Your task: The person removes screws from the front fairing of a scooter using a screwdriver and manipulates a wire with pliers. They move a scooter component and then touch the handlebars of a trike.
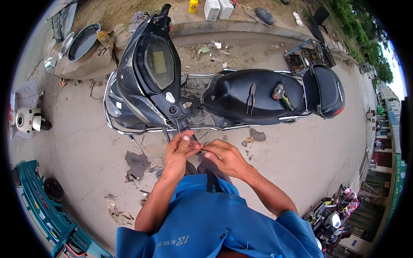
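Note:
Both of my hands are close together in front of the black electric scooter (144, 92), beside its near handlebar end. My left hand (175, 154) is closed in a pinch on a thin pale wire (179, 127) that runs up toward the handlebar. Touching it on the right, my right hand (227, 159) also pinches the wire's end between thumb and fingers; the very tip is too small to make out. On the scooter's black seat (230, 88) lie a pair of pliers (251, 98) and a cordless power tool (282, 95).
A black top box (325, 91) sits behind the seat. Hand tools and a rag (117, 210) lie on the ground at left, near a dark wet patch (137, 164). Beyond the scooter runs a concrete kerb (241, 29). A teal vehicle (43, 206) stands at lower left.

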Demonstrator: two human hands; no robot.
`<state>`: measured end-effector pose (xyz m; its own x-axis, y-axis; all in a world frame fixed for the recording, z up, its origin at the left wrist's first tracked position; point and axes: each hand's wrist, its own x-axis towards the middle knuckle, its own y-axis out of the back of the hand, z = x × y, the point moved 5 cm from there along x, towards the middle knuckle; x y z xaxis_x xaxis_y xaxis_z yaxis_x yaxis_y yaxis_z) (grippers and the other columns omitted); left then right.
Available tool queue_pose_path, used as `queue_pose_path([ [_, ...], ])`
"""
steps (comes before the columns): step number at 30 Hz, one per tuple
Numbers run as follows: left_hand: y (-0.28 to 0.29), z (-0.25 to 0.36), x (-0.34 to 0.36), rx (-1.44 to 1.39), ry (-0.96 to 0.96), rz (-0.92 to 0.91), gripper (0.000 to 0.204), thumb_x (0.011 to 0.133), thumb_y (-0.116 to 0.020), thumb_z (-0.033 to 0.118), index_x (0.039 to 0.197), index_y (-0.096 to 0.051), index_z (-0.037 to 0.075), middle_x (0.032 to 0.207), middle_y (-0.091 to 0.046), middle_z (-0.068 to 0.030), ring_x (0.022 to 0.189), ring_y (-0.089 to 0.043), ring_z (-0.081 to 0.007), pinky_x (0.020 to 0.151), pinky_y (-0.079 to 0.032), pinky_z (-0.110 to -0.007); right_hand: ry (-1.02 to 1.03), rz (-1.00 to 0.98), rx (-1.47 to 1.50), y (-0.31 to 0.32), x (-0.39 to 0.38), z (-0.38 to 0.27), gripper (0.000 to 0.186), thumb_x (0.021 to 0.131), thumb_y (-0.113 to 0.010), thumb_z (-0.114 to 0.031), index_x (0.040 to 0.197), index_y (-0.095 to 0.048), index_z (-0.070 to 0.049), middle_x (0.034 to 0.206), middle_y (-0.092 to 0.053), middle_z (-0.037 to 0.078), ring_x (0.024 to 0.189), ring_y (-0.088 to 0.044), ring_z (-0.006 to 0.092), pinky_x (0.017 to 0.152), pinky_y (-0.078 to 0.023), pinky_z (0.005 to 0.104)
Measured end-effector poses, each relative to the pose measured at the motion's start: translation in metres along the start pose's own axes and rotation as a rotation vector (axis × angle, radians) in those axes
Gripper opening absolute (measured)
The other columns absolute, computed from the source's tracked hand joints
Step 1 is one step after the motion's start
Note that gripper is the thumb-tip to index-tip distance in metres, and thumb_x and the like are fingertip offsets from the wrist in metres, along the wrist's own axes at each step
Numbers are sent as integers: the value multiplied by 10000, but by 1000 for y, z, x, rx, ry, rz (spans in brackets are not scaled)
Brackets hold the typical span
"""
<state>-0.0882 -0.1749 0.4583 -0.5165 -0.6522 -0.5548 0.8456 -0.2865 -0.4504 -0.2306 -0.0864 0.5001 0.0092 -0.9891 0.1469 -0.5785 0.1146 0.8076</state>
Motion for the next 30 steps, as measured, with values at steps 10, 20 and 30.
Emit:
queue_pose_path([
  [10,-29,-14,5,-299,-142,362,201,1112,-436,225,1193,-598,139,696,-383,52,549,-319,-53,482,-277,-234,-936,43,-215,-44,-61,442,997,845,-759,-540,1461,-307,101,1341,-477,395,1240,-494,529,1068,-426,530],
  [20,0,18,-27,726,-476,563,289,1063,-449,213,1146,-624,-1,848,-671,-259,800,-676,-404,778,-509,-483,-710,-145,-511,-78,-34,496,414,894,-610,-217,1121,-521,117,989,-599,200,794,-613,344,766,-509,418],
  [30,-15,60,-21,1081,-419,450,308,1002,-462,144,1166,-660,-26,844,-665,-330,839,-677,-487,786,-533,-539,-818,-102,685,78,8,292,327,1067,-540,-270,1329,-625,-93,798,-639,-6,598,-447,25,492,-328,224],
])
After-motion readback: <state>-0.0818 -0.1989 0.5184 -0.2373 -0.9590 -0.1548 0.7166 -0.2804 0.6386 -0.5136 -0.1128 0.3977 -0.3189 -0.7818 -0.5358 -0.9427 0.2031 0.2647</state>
